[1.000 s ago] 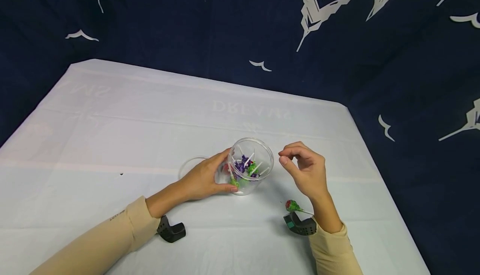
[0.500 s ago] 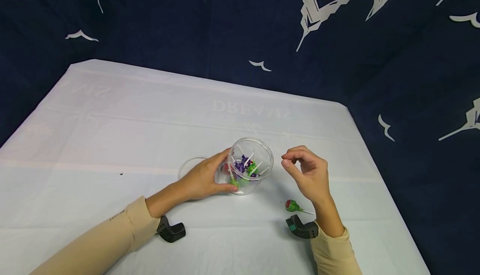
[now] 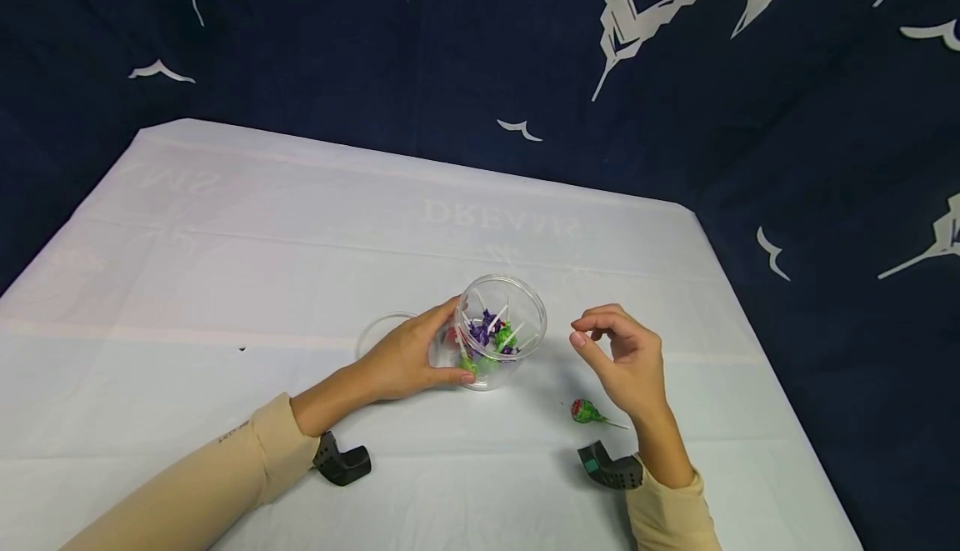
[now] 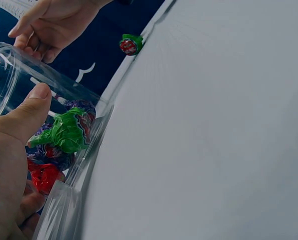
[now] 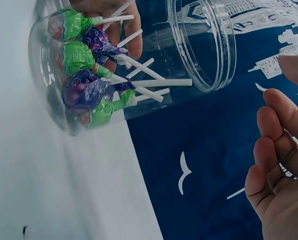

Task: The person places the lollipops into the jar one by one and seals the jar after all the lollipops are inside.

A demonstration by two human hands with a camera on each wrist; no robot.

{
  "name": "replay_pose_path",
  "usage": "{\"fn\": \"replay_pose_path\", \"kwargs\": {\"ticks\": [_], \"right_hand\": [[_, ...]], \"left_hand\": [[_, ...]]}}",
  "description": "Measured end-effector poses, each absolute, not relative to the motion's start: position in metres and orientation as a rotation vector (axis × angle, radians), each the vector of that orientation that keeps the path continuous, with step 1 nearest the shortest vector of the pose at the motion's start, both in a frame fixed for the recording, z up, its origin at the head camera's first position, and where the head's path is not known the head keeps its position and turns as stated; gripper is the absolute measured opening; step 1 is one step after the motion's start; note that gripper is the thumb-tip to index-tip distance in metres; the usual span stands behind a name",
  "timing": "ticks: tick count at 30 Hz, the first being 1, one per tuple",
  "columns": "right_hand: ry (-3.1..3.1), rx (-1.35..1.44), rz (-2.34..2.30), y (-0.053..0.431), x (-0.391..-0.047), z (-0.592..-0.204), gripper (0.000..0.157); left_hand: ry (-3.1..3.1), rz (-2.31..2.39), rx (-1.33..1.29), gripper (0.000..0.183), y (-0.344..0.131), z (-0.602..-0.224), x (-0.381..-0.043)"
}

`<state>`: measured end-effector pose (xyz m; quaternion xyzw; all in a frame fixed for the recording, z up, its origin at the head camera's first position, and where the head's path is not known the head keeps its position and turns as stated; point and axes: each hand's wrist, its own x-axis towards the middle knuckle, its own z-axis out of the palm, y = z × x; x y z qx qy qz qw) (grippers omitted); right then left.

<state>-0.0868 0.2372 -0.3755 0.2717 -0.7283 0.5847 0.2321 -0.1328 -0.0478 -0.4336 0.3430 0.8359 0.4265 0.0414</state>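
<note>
My left hand (image 3: pixel 408 357) grips the side of a clear plastic jar (image 3: pixel 501 374), which stands with its mouth upward. Inside are several wrapped lollipops (image 5: pixel 84 92) in green, purple and red, their white sticks pointing toward the mouth. To the right of the jar, my right hand (image 3: pixel 626 359) is held apart from it, fingers loosely bent and holding nothing. One green-and-red lollipop (image 3: pixel 585 411) lies on the table below that hand; the left wrist view also shows this loose lollipop (image 4: pixel 131 44).
A clear round lid (image 3: pixel 386 318) lies on the white-covered table (image 3: pixel 262 267), partly hidden behind my left hand. Black wrist devices (image 3: pixel 342 461) sit on both wrists. A dark blue cloth (image 3: pixel 337 51) with white drawings hangs beyond the table's far edge.
My right hand has drifted a little to the right and toward me, farther from the jar. My left hand, the jar and the loose lollipop stay where they were.
</note>
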Motion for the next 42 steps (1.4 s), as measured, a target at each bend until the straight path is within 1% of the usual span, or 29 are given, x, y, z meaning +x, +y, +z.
{"fn": "replay_pose_path", "kwargs": {"ticks": [3,5,7,26,37,42], "right_hand": [[-2.004,0.733,1.604,0.240,-0.084,-0.378,0.009],[-2.014,0.723,1.596,0.242,-0.082,-0.379,0.008],[-2.024,0.713,1.591,0.244,-0.081,-0.380,0.012],[-2.083,0.624,1.534,0.262,-0.065,-0.390,0.018],[-2.026,0.667,1.587,0.275,-0.058,-0.400,0.028],[-2.002,0.635,1.608,0.280,-0.053,-0.404,0.029]], "left_hand": [[2.552,1.312,1.050,0.103,-0.048,-0.434,-0.133],[2.547,1.321,1.053,0.103,-0.047,-0.434,-0.133],[2.542,1.330,1.058,0.103,-0.047,-0.435,-0.133],[2.550,1.304,1.035,0.102,-0.048,-0.434,-0.133],[2.548,1.301,1.027,0.102,-0.048,-0.433,-0.133],[2.549,1.304,1.035,0.102,-0.048,-0.433,-0.133]]}}
